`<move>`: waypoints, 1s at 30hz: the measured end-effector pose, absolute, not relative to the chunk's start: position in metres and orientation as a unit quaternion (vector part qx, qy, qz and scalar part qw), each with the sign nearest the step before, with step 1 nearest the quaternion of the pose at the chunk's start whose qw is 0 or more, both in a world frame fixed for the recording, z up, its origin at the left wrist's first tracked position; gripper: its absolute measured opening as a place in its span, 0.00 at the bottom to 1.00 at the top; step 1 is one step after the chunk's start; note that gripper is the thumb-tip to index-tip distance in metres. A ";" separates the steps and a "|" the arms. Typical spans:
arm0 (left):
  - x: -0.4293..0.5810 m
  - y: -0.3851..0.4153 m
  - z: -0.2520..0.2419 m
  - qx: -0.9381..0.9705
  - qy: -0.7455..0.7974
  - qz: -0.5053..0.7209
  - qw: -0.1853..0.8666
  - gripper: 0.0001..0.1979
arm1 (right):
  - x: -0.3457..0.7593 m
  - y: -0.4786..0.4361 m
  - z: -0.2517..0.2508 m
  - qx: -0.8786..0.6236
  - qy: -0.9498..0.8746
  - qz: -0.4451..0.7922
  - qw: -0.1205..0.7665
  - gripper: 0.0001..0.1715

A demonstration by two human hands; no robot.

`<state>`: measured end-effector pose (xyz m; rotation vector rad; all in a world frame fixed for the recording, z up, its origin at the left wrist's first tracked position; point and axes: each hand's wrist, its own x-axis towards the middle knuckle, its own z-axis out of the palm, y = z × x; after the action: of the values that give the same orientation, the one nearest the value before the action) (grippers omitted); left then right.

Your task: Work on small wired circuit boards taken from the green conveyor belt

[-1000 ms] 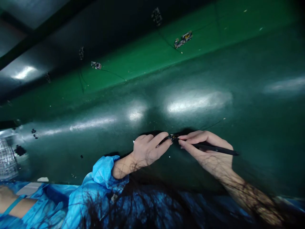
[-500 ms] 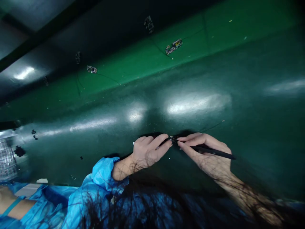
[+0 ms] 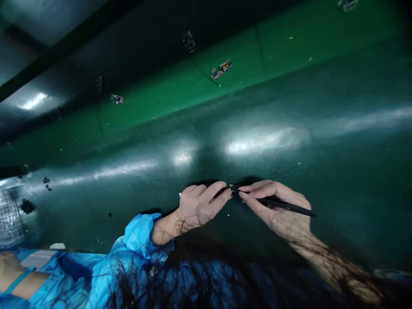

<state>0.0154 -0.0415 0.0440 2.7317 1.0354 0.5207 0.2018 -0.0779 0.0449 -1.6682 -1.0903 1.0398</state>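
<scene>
Two bare hands are seen meeting low in the middle of the view, over a dark green table (image 3: 289, 98) with bright patches of reflected light. A small dark part (image 3: 234, 188) is pinched between their fingertips, just above the table surface and touching both hands — it is too small and too dim for its kind to be told.

The left hand (image 3: 199, 204) is curled, its forefinger and thumb stretched toward the right and closed on the left end of the part; a blue sleeve (image 3: 141, 234) is worn on that arm. The right hand (image 3: 280, 210) is held flatter, with its fingertips closed on the right end of the part, and a thin black stylus-like tool (image 3: 286, 207) is gripped along the fingers, its tip brought to the part and its tail pointed away to the right. Neither hand is spread open.

Farther back, on a brighter green strip (image 3: 180, 92), a small circuit board (image 3: 221, 70) is laid well apart from the hands, and a smaller board (image 3: 117, 99) lies to its left, with thin wires trailing from both. At the far left edge a pale gridded tray (image 3: 8, 219) is partly seen, and a few dark specks (image 3: 27, 206) lie near it on the table.
</scene>
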 end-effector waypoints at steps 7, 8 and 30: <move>0.017 -0.041 0.044 0.910 0.356 0.195 0.083 0.05 | 0.200 -0.077 0.048 -0.663 -0.438 0.418 0.440 0.08; 0.017 -0.041 0.044 0.910 0.355 0.194 0.084 0.05 | 0.201 -0.077 0.048 -0.662 -0.440 0.417 0.441 0.08; 0.013 -0.043 0.046 0.899 0.379 0.182 0.127 0.09 | 0.208 -0.078 0.046 -0.624 -0.416 0.448 0.487 0.04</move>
<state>0.0128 -0.0430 0.0461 2.6151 1.1023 0.5298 0.2080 -0.0781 0.0463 -1.5168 -1.0118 1.0899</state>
